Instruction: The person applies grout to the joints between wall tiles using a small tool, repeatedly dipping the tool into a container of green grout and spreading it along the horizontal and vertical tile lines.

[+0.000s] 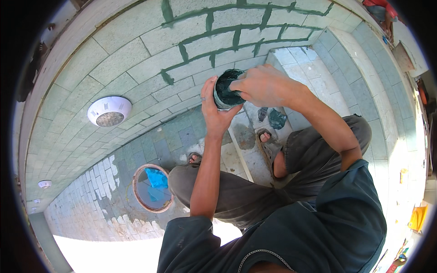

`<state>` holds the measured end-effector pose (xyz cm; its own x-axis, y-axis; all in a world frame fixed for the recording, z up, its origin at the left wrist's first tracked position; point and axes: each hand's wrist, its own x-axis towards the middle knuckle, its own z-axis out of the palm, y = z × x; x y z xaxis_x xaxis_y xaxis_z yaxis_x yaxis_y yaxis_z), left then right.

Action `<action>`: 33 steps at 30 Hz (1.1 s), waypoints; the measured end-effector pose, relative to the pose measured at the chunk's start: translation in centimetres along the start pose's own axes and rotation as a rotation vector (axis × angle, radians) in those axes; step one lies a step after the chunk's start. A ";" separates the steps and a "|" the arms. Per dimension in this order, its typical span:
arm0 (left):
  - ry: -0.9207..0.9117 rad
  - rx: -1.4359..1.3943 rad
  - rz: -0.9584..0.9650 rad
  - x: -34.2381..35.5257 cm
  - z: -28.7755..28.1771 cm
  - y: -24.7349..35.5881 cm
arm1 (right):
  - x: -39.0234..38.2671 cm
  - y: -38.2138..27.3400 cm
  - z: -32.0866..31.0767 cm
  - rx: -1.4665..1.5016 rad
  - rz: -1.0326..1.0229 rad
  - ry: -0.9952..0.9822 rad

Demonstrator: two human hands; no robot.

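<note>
My left hand (213, 107) grips a small round tub (229, 101) of dark green paste, held upright near a tiled wall (168, 91). My right hand (261, 86) is at the tub's mouth with its fingers curled down into the paste; whatever they hold is hidden. Dark green lines run along several joints in the upper part of the wall. Below the tub, a small grey object (262, 114) and a crumpled dark green plastic piece (277, 118) lie on the pale step beside my sandalled foot.
A round basin (136, 186) of water with blue plastic in it stands left of my knee. White round light fittings (109, 111) are set in the wall. Tiled steps (375, 127) rise on the right. Another person (384, 13) is at the top right edge, and a yellow object (417, 217) lies at far right.
</note>
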<state>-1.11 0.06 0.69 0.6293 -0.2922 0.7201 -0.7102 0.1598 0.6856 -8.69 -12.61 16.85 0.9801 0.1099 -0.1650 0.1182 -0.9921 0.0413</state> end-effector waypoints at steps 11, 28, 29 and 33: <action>-0.074 0.056 -0.084 0.0 -0.1 0.2 | 0.9 0.2 1.0 -0.007 -0.030 -0.037; -0.066 0.066 -0.026 -0.9 0.4 0.0 | -0.2 1.6 1.0 0.151 -0.099 0.023; -0.053 0.078 -0.012 -0.7 0.6 -0.1 | -0.2 2.0 0.6 0.188 -0.131 0.070; -0.049 0.008 -0.032 -0.5 0.3 0.1 | 0.2 2.9 -0.1 0.248 -0.150 0.116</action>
<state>-1.62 -0.05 0.37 0.6353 -0.3432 0.6918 -0.6928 0.1426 0.7069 -8.10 -15.47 16.98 0.9681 0.2477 -0.0369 0.2340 -0.9473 -0.2188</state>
